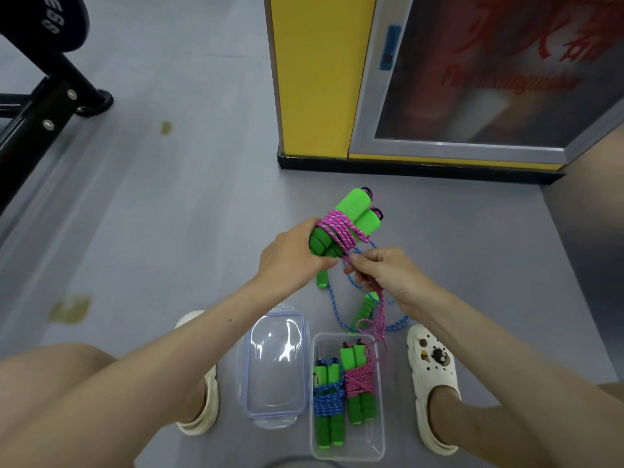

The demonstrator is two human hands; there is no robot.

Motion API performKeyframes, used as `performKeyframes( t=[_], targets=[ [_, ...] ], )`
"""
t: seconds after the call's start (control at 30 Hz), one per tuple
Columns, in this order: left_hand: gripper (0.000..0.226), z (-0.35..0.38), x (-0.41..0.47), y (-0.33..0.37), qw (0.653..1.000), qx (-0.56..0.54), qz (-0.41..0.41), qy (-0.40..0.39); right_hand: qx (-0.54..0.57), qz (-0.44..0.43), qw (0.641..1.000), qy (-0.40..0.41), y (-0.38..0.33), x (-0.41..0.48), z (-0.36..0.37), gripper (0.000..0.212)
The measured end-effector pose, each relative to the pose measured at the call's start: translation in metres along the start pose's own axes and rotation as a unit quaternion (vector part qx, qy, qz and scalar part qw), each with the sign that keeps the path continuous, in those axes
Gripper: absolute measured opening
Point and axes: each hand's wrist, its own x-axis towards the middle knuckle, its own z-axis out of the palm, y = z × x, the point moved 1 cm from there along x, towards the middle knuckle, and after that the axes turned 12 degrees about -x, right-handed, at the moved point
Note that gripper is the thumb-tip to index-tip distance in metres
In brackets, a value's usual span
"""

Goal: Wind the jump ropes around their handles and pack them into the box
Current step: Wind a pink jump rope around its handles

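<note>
1. Grey gym floor (169, 214) fills the frame; the clear box (374, 434) sits lower centre with two wound ropes (358, 383) inside.
2. At centre, the left hand (290, 256) grips the paired green handles (351, 214); the right hand (381, 268) pinches the pink rope (337, 224) just below them.
3. Winding looks part done: slack hangs toward the box, so more wraps are needed, then the end tucked in.

Probably a gym: weight plate (50, 23) on black rack (44, 92), fire-extinguisher cabinet (489, 82), grey floor (175, 204).

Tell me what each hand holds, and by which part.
Left hand grips the paired green handles at their lower ends, below the pink rope wraps. Right hand pinches that rope's loose stretch just off the handles.
</note>
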Motion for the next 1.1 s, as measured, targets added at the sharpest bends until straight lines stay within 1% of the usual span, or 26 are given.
performKeyframes(
  t=[0.03, 0.1, 0.2, 0.3, 0.47, 0.6, 0.77, 0.87, 0.93, 1.0, 1.1],
  targets=[
    [0.055, 0.0, 0.0, 0.0, 0.998, 0.057, 0.017, 0.026, -0.005, -0.003, 1.0, -0.008, -0.001, -0.001, 0.001, 0.026],
    [0.053, 0.001, -0.001, -0.002, 0.989, 0.122, 0.051, 0.065, -0.015, -0.004, 1.0, -0.024, -0.004, -0.002, 0.002, 0.024],
    [0.05, 0.004, -0.004, -0.007, 0.976, 0.179, 0.094, 0.088, -0.039, -0.005, 0.998, -0.038, -0.006, -0.004, 0.003, 0.015],
    [0.046, 0.008, -0.007, -0.007, 0.962, 0.221, 0.121, 0.101, -0.044, -0.015, 0.998, -0.049, -0.006, -0.004, 0.005, 0.014],
    [0.049, 0.013, -0.013, -0.005, 0.944, 0.282, 0.129, 0.111, -0.042, -0.044, 0.996, -0.065, -0.006, -0.002, 0.009, 0.02],
    [0.057, 0.02, -0.018, -0.004, 0.926, 0.339, 0.129, 0.109, 0.0, -0.035, 0.996, -0.079, -0.006, -0.002, 0.013, 0.023],
    [0.064, 0.022, -0.02, -0.004, 0.933, 0.321, 0.125, 0.101, 0.071, 0.0, 0.993, -0.098, -0.008, -0.003, 0.018, 0.028],
    [0.069, 0.021, -0.021, -0.004, 0.939, 0.304, 0.128, 0.099, 0.109, 0.002, 0.987, -0.116, -0.008, -0.003, 0.018, 0.023],
    [0.074, 0.023, -0.02, -0.007, 0.937, 0.306, 0.141, 0.091, 0.121, -0.002, 0.985, -0.124, -0.007, -0.003, 0.018, 0.026],
    [0.081, 0.025, -0.017, -0.01, 0.944, 0.287, 0.149, 0.069, 0.118, 0.003, 0.987, -0.111, -0.006, -0.002, 0.017, 0.034],
    [0.086, 0.029, -0.012, -0.014, 0.967, 0.212, 0.143, 0.009, 0.13, 0.018, 0.989, -0.063, -0.003, 0.001, 0.014, 0.042]
  ],
)
